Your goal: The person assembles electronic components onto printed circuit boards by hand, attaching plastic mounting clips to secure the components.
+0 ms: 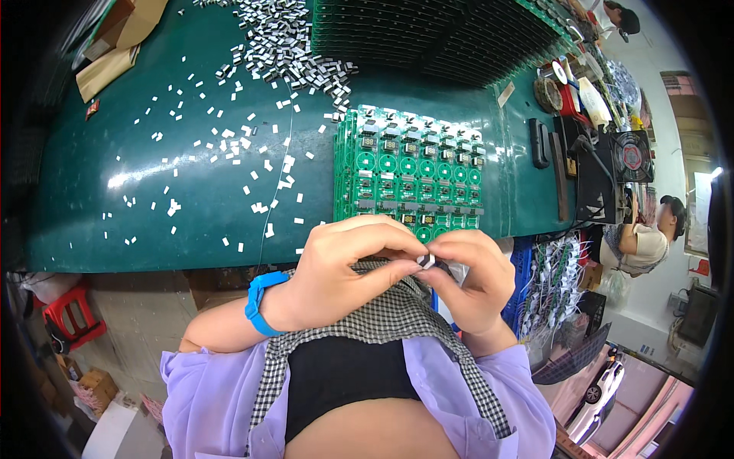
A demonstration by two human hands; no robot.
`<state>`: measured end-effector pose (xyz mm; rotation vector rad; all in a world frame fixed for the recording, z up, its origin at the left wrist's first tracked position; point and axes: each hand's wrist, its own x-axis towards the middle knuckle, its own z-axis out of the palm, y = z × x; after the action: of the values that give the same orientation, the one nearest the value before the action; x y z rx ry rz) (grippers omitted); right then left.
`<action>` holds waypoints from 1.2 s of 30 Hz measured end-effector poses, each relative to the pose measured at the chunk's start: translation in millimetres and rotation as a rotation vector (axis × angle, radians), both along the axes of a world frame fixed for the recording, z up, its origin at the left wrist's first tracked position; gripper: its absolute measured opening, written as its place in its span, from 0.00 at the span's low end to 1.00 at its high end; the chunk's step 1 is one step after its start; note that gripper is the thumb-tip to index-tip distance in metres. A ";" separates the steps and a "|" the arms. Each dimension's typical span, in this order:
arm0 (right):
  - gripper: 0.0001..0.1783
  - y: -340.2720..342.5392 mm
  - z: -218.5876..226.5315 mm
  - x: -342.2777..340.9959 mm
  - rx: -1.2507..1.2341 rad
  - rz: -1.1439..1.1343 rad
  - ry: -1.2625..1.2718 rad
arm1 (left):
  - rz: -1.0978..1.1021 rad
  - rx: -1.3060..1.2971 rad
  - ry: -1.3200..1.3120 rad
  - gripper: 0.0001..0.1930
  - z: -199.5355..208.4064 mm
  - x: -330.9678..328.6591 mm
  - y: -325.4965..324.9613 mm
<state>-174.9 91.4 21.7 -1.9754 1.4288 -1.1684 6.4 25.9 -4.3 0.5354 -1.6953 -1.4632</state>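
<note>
Tabletop (84, 206), digit displays (391, 146), component (427, 262) in two-handed grip (332, 260)

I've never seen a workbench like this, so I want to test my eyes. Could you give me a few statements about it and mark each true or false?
1. The left hand and right hand meet at one small black-and-white piece. True.
2. The blue band is on the right wrist. False: it is on the left wrist.
3. A stack of green circuit boards lies just beyond the hands. True.
4. The loose pieces are all packed in a box. False: they lie on the green table, some heaped, others scattered.
5. The black fan is on the picture's left. False: it is on the right.
</note>
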 end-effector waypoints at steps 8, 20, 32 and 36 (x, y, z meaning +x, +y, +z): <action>0.15 7.2 -3.4 -2.1 -0.049 -0.009 -0.042 | 0.008 0.013 0.000 0.08 -4.2 1.5 7.0; 0.15 -2.0 -5.4 -7.6 0.085 0.103 -0.169 | -0.027 -0.227 0.006 0.11 -13.0 -3.3 6.4; 0.16 3.9 0.7 0.6 -0.106 -0.047 0.087 | 0.130 -0.534 -0.069 0.14 -7.0 -2.2 3.6; 0.16 0.5 -3.1 -2.6 -0.167 -0.005 0.093 | 0.159 -0.566 -0.083 0.12 -4.5 -3.0 -1.2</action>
<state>-177.5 91.9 18.6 -2.1663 1.4220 -1.2497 3.4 24.8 -8.8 0.4069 -1.9752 -0.8029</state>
